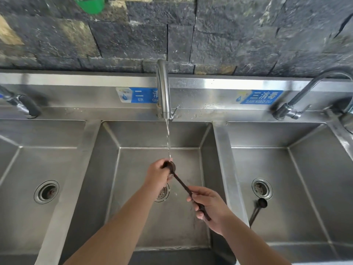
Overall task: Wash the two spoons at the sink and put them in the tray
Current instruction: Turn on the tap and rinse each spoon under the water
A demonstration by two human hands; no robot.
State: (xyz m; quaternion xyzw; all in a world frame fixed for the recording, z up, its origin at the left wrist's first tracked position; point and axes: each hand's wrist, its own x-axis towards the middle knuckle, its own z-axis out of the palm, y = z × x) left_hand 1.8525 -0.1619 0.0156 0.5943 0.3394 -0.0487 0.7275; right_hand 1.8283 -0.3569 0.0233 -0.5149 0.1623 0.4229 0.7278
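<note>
A dark wooden spoon is held over the middle sink basin, its bowl under the running stream from the centre faucet. My right hand grips the spoon's handle end. My left hand is closed around the spoon's bowl, right where the water lands. A second dark spoon lies in the right basin, its bowl near that basin's drain. No tray is in view.
A steel three-basin sink runs along a dark stone wall. The left basin has a drain. Another faucet stands at the back right and a black-handled tap at the back left. A green object hangs above.
</note>
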